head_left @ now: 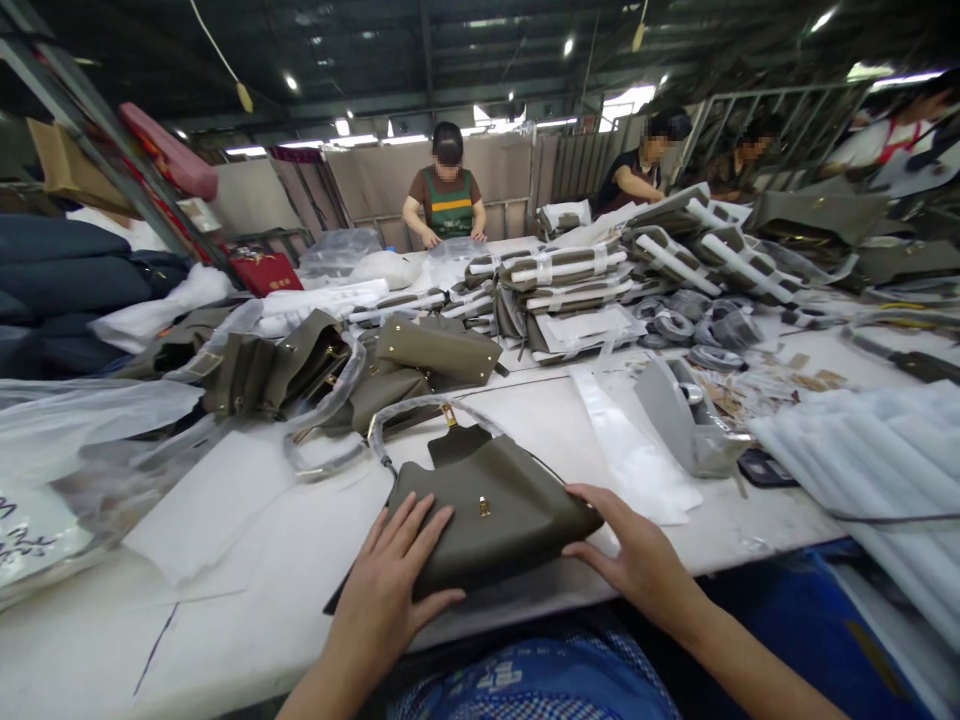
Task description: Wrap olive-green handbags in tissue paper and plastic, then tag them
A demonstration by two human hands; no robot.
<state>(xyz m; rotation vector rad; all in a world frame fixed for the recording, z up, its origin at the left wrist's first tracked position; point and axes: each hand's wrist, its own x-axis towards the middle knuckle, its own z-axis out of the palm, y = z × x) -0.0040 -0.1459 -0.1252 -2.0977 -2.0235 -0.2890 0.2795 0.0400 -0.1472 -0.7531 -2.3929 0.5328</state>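
Handbag [499,525], one between one left hand [390,570] and one right hand [637,560].

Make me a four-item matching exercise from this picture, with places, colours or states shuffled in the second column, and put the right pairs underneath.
Things:
1. Left hand
2. Right hand
3. Tape dispenser
4. Apron of the person opposite

Descriptions:
A. Green, with a yellow-orange stripe
B. At the right end of the olive handbag, thumb apart from the fingers
C. Grey, standing on the white table
D. Spread flat on the left part of the olive handbag

Right pairs: 1-D, 2-B, 3-C, 4-A
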